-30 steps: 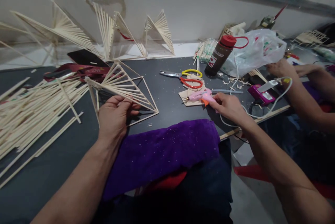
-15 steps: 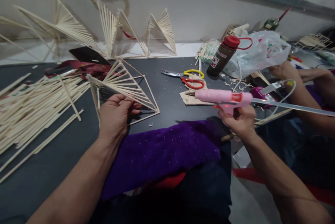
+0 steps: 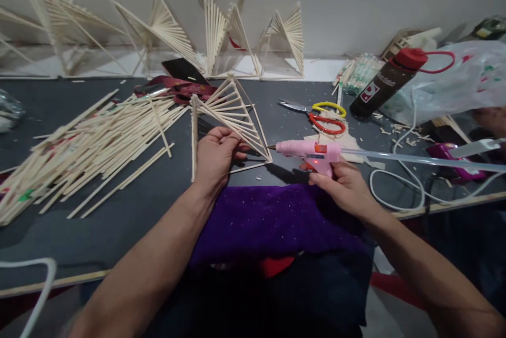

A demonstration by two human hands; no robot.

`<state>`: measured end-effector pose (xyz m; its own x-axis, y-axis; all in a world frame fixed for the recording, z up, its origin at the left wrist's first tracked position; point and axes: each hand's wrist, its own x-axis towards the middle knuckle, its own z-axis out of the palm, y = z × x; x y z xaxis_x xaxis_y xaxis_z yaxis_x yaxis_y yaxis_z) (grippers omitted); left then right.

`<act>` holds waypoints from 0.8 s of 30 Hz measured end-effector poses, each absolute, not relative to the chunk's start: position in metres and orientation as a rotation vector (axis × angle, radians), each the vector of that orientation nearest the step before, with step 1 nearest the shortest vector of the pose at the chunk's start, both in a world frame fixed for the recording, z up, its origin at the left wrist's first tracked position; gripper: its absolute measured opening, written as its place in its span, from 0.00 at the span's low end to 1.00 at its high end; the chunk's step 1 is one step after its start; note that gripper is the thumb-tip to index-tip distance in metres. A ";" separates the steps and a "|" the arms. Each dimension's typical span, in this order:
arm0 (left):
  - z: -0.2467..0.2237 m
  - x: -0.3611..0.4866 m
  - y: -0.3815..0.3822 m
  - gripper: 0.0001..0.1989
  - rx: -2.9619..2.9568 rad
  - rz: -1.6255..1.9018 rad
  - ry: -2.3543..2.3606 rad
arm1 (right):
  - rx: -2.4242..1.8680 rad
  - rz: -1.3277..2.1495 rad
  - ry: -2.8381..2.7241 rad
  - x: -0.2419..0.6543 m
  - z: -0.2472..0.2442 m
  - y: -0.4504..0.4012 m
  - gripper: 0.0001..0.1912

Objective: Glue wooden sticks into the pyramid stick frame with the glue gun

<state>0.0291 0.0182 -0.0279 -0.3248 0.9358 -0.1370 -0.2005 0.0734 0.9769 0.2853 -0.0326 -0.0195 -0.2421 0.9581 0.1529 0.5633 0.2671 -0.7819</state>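
Note:
My left hand [image 3: 219, 156] is closed on the lower part of a stick frame [image 3: 237, 111], made of thin pale wooden sticks fanned out between longer ones. Its fingertips are partly hidden behind the sticks. In my right hand [image 3: 346, 185] is a pink glue gun [image 3: 310, 149], with a small red light on it and a long clear glue stick [image 3: 395, 157] out of its back. The gun's nozzle points left, close to the right corner of the frame; whether it touches I cannot tell. A purple cloth [image 3: 272, 222] lies below both hands.
Loose wooden sticks [image 3: 114, 143] lie in a heap at left. Finished stick frames [image 3: 164, 27] line the wall. Scissors [image 3: 312, 111] with yellow and red handles, a dark bottle [image 3: 389, 82], a plastic bag [image 3: 462, 82] and a white cable [image 3: 399, 206] are at right.
My right hand has brought the glue gun left, up to the frame's right corner. My left hand keeps its hold on the frame. The whole view has swung left.

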 end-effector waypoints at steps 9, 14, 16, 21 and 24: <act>-0.028 0.028 0.017 0.04 0.785 1.457 1.340 | -1.380 0.591 -2.072 0.270 -0.027 -0.029 0.17; -0.031 0.027 0.017 0.04 0.805 1.469 1.323 | -1.406 0.533 -2.077 0.269 -0.031 -0.029 0.17; -0.031 0.027 0.017 0.05 0.810 1.471 1.329 | -1.403 0.496 -2.080 0.269 -0.033 -0.028 0.17; -0.031 0.027 0.017 0.05 0.809 1.472 1.338 | -1.378 0.444 -2.083 0.268 -0.035 -0.025 0.17; -0.031 0.027 0.018 0.05 0.806 1.473 1.339 | -1.398 0.418 -2.078 0.267 -0.035 -0.025 0.17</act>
